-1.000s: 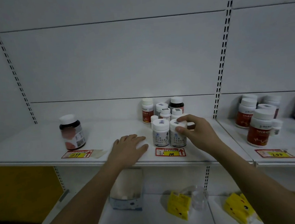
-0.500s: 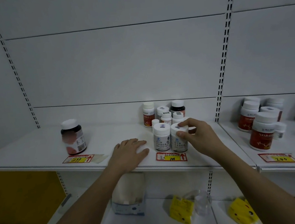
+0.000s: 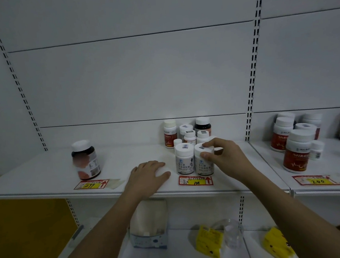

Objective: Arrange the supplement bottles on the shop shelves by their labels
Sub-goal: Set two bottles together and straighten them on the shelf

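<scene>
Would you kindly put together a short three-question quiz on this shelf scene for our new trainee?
1. True or false: the right hand grips the cap of a white bottle above the price tag marked 108.
2. Which bottle stands alone above the tag marked 299?
A. a dark jar with a white cap
B. a red-labelled bottle
C. a yellow packet
3. Fill in: the left hand rests on the ____, left of the two front white bottles.

Key: 1 true; 2 A; 3 shelf.
</scene>
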Demonstrator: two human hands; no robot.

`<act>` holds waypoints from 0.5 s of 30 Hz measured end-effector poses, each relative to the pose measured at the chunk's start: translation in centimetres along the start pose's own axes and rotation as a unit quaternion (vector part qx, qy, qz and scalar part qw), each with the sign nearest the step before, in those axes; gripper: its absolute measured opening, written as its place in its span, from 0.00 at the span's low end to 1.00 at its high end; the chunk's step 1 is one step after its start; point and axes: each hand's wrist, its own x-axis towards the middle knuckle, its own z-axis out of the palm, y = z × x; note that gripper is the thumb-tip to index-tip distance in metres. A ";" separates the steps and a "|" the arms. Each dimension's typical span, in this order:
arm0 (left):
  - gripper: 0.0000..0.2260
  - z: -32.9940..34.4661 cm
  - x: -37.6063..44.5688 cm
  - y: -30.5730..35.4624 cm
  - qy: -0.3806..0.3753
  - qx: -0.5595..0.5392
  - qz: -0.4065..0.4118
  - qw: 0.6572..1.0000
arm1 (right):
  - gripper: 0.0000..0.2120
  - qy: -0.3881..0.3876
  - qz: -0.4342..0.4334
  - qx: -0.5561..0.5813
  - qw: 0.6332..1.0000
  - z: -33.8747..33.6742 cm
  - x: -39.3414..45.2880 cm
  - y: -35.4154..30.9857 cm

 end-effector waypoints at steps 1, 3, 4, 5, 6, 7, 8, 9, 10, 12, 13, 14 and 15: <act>0.25 0.0 -0.1 0.0 0.004 -0.008 -0.002 1.000 | 0.12 -0.002 0.001 -0.002 1.000 0.0 -0.1 0.0; 0.25 -0.1 -0.3 0.1 0.004 -0.020 -0.007 1.000 | 0.11 -0.009 -0.001 -0.009 1.000 0.0 -0.4 -0.2; 0.25 -0.1 -0.5 0.2 0.001 -0.020 -0.012 1.000 | 0.10 -0.014 -0.003 -0.015 1.000 -0.1 -0.4 -0.4; 0.26 -0.1 -0.6 0.2 -0.002 -0.018 -0.016 1.000 | 0.10 -0.022 -0.005 -0.022 1.000 -0.3 -0.4 -0.6; 0.26 -0.2 -0.7 0.2 -0.003 -0.016 -0.019 1.000 | 0.10 -0.034 -0.004 -0.030 0.999 -0.5 -0.3 -0.9; 0.26 -0.3 -0.7 0.3 -0.003 -0.015 -0.021 1.000 | 0.11 -0.053 -0.001 -0.042 0.998 -0.8 -0.2 -1.2; 0.26 -0.6 -0.8 0.5 -0.001 -0.016 -0.021 1.000 | 0.13 -0.075 0.000 -0.062 0.995 -1.2 -0.1 -1.5; 0.25 -0.8 -0.9 0.6 0.001 -0.020 -0.021 1.000 | 0.16 -0.095 0.001 -0.082 0.992 -1.5 0.1 -1.8; 0.25 -1.0 -1.1 0.7 0.003 -0.026 -0.023 0.999 | 0.19 -0.109 0.002 -0.093 0.990 -1.8 0.1 -2.0; 0.23 -1.3 -1.3 1.0 0.008 -0.044 -0.030 0.999 | 0.23 -0.108 -0.002 -0.082 0.991 -2.5 0.0 -2.4; 0.21 -1.4 -1.4 0.9 0.010 -0.056 -0.033 0.998 | 0.24 -0.096 -0.007 -0.072 0.993 -2.9 0.0 -2.7; 0.20 -1.5 -1.4 0.8 0.011 -0.071 -0.036 0.997 | 0.22 -0.079 -0.013 -0.065 0.995 -3.3 0.0 -3.0; 0.18 -1.6 -1.3 0.6 0.010 -0.088 -0.039 0.995 | 0.19 -0.056 -0.021 -0.059 0.996 -3.8 0.1 -3.2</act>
